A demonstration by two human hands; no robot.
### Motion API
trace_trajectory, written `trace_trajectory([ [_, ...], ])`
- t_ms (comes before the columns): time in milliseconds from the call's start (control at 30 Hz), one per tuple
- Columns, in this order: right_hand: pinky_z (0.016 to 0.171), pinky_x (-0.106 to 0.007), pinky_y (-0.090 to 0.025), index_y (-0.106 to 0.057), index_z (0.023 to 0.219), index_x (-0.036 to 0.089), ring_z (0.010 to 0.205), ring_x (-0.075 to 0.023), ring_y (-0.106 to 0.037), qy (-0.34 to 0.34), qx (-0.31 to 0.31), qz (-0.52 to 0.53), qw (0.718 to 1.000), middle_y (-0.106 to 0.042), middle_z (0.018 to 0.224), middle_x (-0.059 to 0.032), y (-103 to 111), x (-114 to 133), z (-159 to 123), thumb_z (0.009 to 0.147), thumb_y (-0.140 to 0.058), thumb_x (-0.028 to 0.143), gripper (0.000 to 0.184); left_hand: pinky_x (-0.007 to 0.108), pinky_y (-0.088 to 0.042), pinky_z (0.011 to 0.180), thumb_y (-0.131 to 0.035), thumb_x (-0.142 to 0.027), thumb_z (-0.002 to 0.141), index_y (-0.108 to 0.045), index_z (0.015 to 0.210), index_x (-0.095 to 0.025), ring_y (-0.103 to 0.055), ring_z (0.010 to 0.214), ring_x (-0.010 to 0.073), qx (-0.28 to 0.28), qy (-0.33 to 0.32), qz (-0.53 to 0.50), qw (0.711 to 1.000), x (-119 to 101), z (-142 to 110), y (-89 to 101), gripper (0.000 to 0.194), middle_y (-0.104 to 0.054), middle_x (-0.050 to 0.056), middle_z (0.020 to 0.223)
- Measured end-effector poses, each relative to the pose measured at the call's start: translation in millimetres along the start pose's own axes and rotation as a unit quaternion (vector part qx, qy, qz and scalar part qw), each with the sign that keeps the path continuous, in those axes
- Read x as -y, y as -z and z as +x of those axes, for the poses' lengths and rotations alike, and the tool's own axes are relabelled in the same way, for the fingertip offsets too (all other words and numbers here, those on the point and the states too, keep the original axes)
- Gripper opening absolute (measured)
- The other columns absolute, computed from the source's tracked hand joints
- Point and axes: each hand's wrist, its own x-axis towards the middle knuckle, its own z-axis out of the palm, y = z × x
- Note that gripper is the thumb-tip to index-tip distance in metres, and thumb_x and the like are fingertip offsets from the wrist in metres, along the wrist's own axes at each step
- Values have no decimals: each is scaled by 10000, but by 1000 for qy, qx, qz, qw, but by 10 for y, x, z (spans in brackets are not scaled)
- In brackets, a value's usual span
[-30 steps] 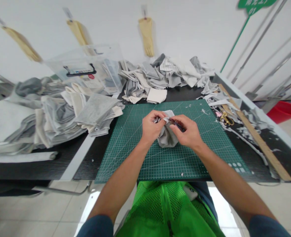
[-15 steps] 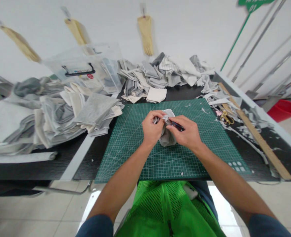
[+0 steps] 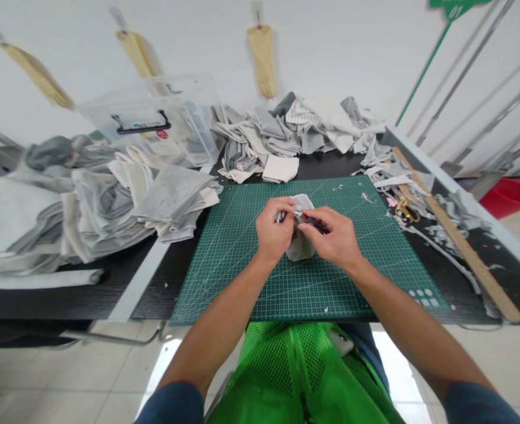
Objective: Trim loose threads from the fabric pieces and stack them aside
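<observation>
Over the green cutting mat [image 3: 237, 277], my left hand [image 3: 275, 231] pinches a small folded piece of light grey cloth [image 3: 301, 252]. Some of that cloth bunches up between the fingers, and its lower end hangs down to the mat. My right hand [image 3: 335, 237] is closed round a slim dark-handled tool [image 3: 317, 225], its tip against the cloth beside my left fingertips. What kind of tool it is cannot be made out, as the fingers cover most of it.
Folded grey cloths [image 3: 171, 200] are heaped at left, before a clear plastic box [image 3: 145, 112]. More cloth pieces [image 3: 281, 135] lie behind the mat. To the right are gold-handled scissors [image 3: 406, 211], scraps and a long wooden ruler [image 3: 458, 238]. A red bucket [image 3: 509, 197] stands beyond.
Both hands stay almost in place, with only a slight shift of the fingers on the cloth. The whole view has moved a little.
</observation>
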Motion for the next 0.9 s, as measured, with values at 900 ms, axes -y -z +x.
trace_trajectory([
  [900, 751, -343, -587, -779, 975, 242, 779, -189, -693, -56, -32, 20, 998, -765, 898, -34, -34, -32, -25, 902, -734, 334, 126, 341, -572, 894, -729, -109, 838, -631, 796, -229, -728, 916, 165, -5, 42, -15, 999, -66, -11, -40, 161, -754, 7, 927],
])
